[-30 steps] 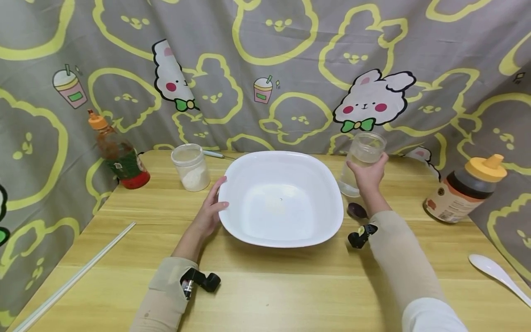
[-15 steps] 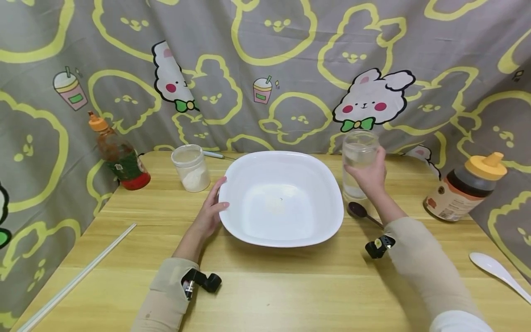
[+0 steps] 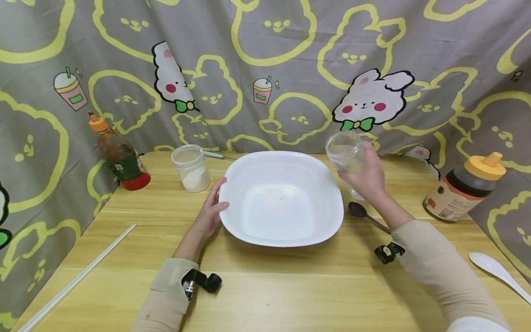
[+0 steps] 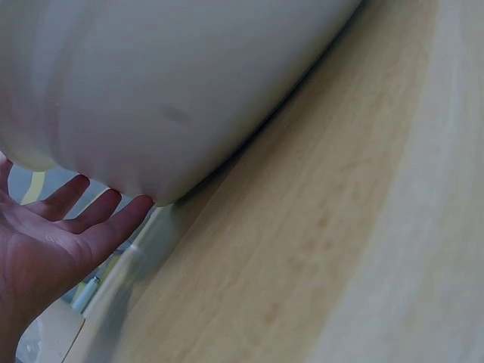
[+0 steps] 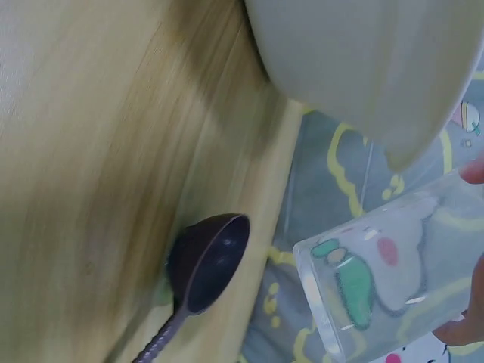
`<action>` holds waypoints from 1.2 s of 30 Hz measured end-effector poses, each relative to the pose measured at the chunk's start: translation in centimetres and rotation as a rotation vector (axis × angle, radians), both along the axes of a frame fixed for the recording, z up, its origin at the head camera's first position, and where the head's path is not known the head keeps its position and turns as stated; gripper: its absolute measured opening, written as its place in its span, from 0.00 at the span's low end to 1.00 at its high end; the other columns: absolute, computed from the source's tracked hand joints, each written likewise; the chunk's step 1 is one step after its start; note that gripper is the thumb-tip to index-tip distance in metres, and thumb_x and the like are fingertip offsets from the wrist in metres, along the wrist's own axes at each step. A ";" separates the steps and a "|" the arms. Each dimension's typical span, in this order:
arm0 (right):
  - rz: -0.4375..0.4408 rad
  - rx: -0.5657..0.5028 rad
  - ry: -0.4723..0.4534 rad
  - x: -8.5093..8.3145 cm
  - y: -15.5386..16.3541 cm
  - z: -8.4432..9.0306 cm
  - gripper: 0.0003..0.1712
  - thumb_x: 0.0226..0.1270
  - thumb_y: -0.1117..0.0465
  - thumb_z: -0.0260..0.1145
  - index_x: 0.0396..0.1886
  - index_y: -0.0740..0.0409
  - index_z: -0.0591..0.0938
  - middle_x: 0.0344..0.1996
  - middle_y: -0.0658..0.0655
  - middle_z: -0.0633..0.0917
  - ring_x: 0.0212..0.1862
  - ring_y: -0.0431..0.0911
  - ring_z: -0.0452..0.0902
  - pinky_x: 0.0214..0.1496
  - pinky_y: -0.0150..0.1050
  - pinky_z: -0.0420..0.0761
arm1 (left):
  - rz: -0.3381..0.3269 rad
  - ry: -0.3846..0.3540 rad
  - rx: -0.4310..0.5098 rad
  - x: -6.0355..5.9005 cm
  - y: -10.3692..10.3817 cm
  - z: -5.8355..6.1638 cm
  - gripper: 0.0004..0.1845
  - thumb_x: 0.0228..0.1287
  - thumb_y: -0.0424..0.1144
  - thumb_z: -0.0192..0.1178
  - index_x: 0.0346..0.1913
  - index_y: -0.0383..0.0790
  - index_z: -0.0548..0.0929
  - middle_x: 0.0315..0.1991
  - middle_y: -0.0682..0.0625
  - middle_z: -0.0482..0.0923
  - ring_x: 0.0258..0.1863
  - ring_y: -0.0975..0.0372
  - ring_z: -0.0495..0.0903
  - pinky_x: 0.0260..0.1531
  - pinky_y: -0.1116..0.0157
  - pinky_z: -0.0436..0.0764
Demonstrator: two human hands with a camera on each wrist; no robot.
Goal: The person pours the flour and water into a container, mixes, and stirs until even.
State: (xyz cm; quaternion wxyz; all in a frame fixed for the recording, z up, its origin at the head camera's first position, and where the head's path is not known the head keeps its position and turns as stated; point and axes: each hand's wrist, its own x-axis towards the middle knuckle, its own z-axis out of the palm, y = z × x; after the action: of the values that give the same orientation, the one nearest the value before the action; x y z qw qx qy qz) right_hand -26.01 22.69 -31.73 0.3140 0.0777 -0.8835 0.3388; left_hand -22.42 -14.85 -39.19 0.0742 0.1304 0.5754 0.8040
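Observation:
A big white bowl [image 3: 282,198] sits mid-table on the wooden table [image 3: 265,286]. My left hand [image 3: 211,207] rests flat against its left rim, fingers straight; the left wrist view shows those fingers [image 4: 83,227] against the bowl's outer wall [image 4: 174,83]. My right hand [image 3: 365,177] grips a clear glass jar [image 3: 346,154] holding a little clear liquid, lifted off the table and tilted left toward the bowl's right rim. The right wrist view shows the jar [image 5: 393,280] in the air beside the bowl [image 5: 370,68].
A dark spoon [image 3: 361,212] lies right of the bowl, below the jar, seen too as a dark spoon [image 5: 204,265]. A jar of white powder [image 3: 191,168] and a red-sauce bottle [image 3: 118,154] stand back left. A honey bottle [image 3: 464,189], white spoon [image 3: 498,274] and long white rod [image 3: 74,276] lie nearby.
My right hand has lifted the jar off the table, carried it left toward the bowl and begun tilting it. The left hand and bowl have stayed put.

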 end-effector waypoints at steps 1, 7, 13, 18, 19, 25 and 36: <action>0.002 0.019 0.000 0.1 -0.1 0.2 0.46 0.27 0.65 0.74 0.53 0.60 0.64 0.45 0.63 0.72 0.46 0.59 0.65 0.45 0.56 0.66 | 0.001 0.003 0.002 0.0 0.0 0.0 0.37 0.50 0.29 0.47 0.65 0.48 0.50 0.60 0.37 0.51 0.52 0.43 0.59 0.36 0.59 0.76; 0.008 0.101 -0.032 0.5 -0.9 1.1 0.48 0.28 0.64 0.73 0.57 0.59 0.62 0.47 0.65 0.70 0.48 0.61 0.63 0.45 0.58 0.65 | -0.001 0.013 -0.009 0.0 0.1 0.1 0.37 0.50 0.28 0.47 0.65 0.47 0.50 0.60 0.36 0.51 0.52 0.43 0.60 0.38 0.57 0.76; -0.006 0.167 -0.066 0.7 -1.5 1.9 0.50 0.29 0.62 0.73 0.58 0.60 0.61 0.53 0.66 0.67 0.50 0.62 0.62 0.44 0.60 0.65 | -0.004 0.020 -0.016 -0.1 0.0 0.2 0.36 0.50 0.28 0.47 0.65 0.47 0.50 0.60 0.34 0.50 0.52 0.43 0.60 0.38 0.57 0.76; -0.020 0.246 -0.113 0.8 -2.1 2.5 0.50 0.29 0.60 0.73 0.58 0.59 0.60 0.54 0.64 0.66 0.49 0.62 0.62 0.42 0.59 0.66 | -0.007 0.021 -0.022 -0.2 -0.1 0.3 0.36 0.50 0.28 0.47 0.64 0.47 0.50 0.59 0.35 0.51 0.52 0.42 0.60 0.39 0.55 0.75; -0.020 0.264 -0.119 0.9 -2.3 2.6 0.50 0.29 0.59 0.73 0.58 0.58 0.60 0.53 0.64 0.67 0.48 0.62 0.62 0.41 0.59 0.66 | -0.006 0.020 -0.025 -0.2 -0.1 0.3 0.36 0.50 0.28 0.47 0.64 0.48 0.50 0.59 0.35 0.51 0.52 0.42 0.60 0.39 0.54 0.74; -0.009 0.343 -0.097 1.0 -2.6 2.6 0.48 0.27 0.59 0.74 0.55 0.58 0.62 0.44 0.63 0.72 0.43 0.60 0.65 0.38 0.56 0.68 | 0.002 0.014 -0.031 -0.1 0.0 0.3 0.36 0.50 0.28 0.47 0.64 0.48 0.50 0.58 0.36 0.52 0.51 0.44 0.61 0.39 0.53 0.74; 0.013 0.408 -0.028 1.1 -3.0 2.7 0.46 0.27 0.59 0.74 0.52 0.58 0.63 0.41 0.65 0.73 0.41 0.60 0.66 0.38 0.56 0.67 | 0.004 0.008 -0.018 0.1 0.1 0.0 0.37 0.50 0.28 0.47 0.65 0.48 0.50 0.58 0.36 0.53 0.51 0.42 0.60 0.38 0.56 0.75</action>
State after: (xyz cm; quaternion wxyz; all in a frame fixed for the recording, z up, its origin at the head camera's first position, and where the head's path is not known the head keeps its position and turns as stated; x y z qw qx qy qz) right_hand -24.94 19.67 -29.07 0.2773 0.1408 -0.9376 0.1558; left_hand -22.34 -14.76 -39.15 0.0715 0.1321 0.5830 0.7985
